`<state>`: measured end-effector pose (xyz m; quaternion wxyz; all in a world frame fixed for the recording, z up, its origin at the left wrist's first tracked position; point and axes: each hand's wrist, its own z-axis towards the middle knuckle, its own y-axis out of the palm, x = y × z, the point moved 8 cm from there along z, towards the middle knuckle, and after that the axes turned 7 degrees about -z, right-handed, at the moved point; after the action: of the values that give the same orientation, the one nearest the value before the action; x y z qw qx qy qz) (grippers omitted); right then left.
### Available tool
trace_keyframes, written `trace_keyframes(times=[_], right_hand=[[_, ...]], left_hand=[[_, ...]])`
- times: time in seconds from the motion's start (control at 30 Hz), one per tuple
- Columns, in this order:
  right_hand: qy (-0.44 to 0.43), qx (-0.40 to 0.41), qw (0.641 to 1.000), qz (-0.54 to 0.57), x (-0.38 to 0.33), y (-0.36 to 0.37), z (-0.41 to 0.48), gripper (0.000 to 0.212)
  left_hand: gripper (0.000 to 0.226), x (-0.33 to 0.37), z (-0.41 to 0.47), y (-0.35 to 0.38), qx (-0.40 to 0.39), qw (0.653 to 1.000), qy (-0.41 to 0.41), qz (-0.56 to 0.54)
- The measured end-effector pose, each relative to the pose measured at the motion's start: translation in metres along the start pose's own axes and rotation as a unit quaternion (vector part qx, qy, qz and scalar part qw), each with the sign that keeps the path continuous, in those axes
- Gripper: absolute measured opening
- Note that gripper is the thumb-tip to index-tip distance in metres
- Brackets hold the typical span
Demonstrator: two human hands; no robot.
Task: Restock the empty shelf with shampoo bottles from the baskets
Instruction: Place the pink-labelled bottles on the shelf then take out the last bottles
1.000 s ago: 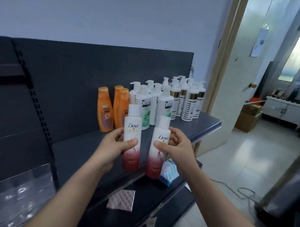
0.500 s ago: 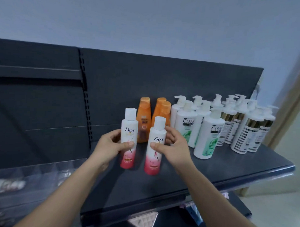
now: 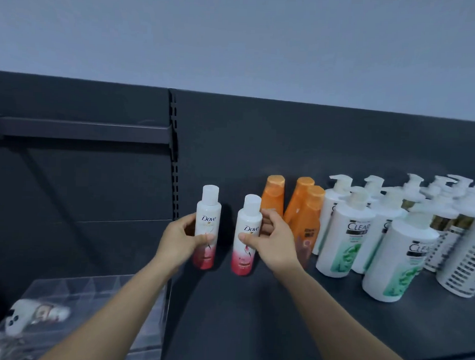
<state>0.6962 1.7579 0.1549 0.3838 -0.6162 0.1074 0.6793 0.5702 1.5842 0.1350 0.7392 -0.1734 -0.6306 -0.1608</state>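
My left hand (image 3: 178,241) grips a white and pink Dove bottle (image 3: 207,224) upright, low over the dark shelf (image 3: 253,315). My right hand (image 3: 272,241) grips a second Dove bottle (image 3: 246,234) just to its right, also upright. Both bottles are at the left end of the row, next to three orange bottles (image 3: 304,209). Whether their bases touch the shelf I cannot tell.
White Clear pump bottles (image 3: 344,237) and white and gold pump bottles (image 3: 450,235) fill the shelf to the right. A slotted upright (image 3: 174,156) divides the back panel. A clear plastic divider box (image 3: 92,309) with small items sits at lower left.
Both hands have carried the two Dove bottles forward and down over the shelf, closer to the back panel beside the orange bottles. The view has swung left.
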Motion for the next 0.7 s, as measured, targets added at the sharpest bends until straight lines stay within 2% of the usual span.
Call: trace_keyframes(times=[0.33,0.7], right_hand=[[0.018,0.006,0.999,-0.051,0.017,0.036,0.044,0.063],[-0.006,-0.003,0.997,-0.081,0.024,0.062,0.064,0.064]], left_hand=[[0.046,-0.031,0.045,-0.009,0.02,0.998,0.007,0.059],[0.049,-0.048,0.055,-0.013,0.027,0.995,0.022,0.097]])
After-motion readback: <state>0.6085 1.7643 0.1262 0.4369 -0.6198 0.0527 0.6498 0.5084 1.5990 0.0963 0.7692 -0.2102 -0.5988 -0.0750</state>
